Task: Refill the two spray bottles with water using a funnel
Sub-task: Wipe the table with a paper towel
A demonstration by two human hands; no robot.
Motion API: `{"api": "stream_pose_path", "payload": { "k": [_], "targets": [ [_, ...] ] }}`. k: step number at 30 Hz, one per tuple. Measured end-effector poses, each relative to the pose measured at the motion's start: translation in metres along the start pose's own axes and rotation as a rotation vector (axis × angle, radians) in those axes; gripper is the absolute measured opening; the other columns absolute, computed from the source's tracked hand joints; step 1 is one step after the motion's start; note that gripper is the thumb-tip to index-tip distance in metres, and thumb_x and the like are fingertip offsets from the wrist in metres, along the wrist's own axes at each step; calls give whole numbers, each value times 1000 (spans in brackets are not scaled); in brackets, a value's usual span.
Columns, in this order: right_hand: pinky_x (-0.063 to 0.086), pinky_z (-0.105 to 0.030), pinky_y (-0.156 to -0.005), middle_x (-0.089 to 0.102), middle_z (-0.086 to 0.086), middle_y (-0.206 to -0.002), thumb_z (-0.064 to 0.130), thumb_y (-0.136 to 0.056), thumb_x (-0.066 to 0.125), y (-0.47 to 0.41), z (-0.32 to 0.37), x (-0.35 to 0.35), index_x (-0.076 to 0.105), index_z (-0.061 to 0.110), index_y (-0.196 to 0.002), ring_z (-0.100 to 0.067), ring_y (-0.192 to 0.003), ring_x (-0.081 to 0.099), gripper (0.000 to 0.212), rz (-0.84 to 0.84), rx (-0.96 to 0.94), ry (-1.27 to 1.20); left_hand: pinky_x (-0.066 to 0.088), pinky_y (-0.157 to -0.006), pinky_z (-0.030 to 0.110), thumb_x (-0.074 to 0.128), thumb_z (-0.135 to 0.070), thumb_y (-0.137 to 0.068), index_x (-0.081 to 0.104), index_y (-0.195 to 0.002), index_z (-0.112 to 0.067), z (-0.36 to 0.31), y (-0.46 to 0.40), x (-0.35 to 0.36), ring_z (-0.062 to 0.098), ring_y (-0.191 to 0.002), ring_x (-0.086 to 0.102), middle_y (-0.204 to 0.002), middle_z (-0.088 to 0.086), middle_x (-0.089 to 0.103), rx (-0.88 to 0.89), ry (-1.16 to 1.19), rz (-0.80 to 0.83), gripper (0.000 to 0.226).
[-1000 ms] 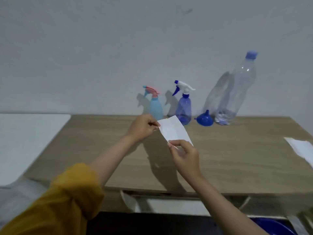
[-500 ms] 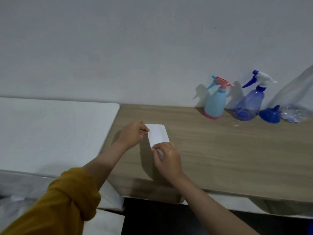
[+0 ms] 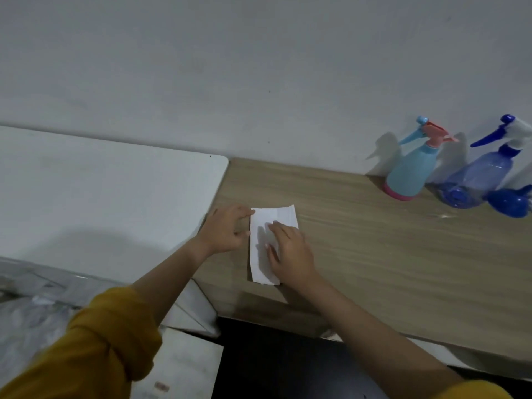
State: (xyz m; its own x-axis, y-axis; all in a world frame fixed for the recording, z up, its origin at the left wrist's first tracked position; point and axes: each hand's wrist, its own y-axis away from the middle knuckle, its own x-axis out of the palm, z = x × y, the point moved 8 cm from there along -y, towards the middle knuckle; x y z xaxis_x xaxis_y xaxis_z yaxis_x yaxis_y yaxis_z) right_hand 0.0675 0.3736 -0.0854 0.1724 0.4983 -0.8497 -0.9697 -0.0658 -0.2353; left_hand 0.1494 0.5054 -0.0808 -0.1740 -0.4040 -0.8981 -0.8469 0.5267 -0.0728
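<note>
Head view: folded white paper sheet [image 3: 273, 243] lies flat on the wooden table [image 3: 374, 254], near its left front corner. Right hand [image 3: 290, 251] rests on the sheet, fingers extended, pressing it down. Left hand [image 3: 226, 230] at the sheet's left edge, fingers loosely extended, fingertips touching that edge. Light-blue spray bottle [image 3: 414, 168], dark-blue spray bottle [image 3: 480, 177] and blue funnel [image 3: 511, 201] stand at the wall, far right, well apart from the hands.
</note>
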Motion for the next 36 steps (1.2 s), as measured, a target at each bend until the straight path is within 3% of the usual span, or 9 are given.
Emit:
{"api": "stream_pose_path", "payload": {
  "k": [1,3,6,18,36],
  "targets": [
    [22,-53,-113,37,-6,-152,33,-95,43,-5,-5,9,38,13,-145,-24,-139,36,54,118,27,49,36,-103,49,54,-48,-74,51,-131,-21,1,1,5,22,-121,49,-133,1,53,15,-69,70,63],
    [-2,-56,-115,6,0,-162,40,-100,31,-13,-12,28,12,20,-153,-18,-149,6,60,289,31,118,17,-113,52,51,-60,-75,34,-143,-26,0,0,11,18,-137,31,-149,-5,34,10,-177,193,77],
    [-11,-58,-112,-8,2,-162,42,-101,22,-13,-16,42,3,23,-153,-16,-148,-8,59,367,50,140,4,-113,59,50,-69,-78,19,-148,-29,-2,5,25,16,-144,12,-157,-8,12,32,-296,292,87],
    [-15,-55,-112,-8,4,-161,42,-100,19,7,-52,14,0,19,-153,-11,-148,-8,62,354,77,189,-4,-109,61,40,-73,-81,6,-150,-27,-49,-3,52,17,-145,1,-158,-7,-3,67,-471,392,89],
    [-14,-52,-112,-5,4,-162,45,-99,19,56,-208,-86,3,19,-153,-9,-148,-6,63,314,76,259,-4,-110,64,39,-72,-82,4,-150,-25,-214,-66,128,16,-145,-1,-158,-6,-6,64,-461,428,90]
  ]
}}
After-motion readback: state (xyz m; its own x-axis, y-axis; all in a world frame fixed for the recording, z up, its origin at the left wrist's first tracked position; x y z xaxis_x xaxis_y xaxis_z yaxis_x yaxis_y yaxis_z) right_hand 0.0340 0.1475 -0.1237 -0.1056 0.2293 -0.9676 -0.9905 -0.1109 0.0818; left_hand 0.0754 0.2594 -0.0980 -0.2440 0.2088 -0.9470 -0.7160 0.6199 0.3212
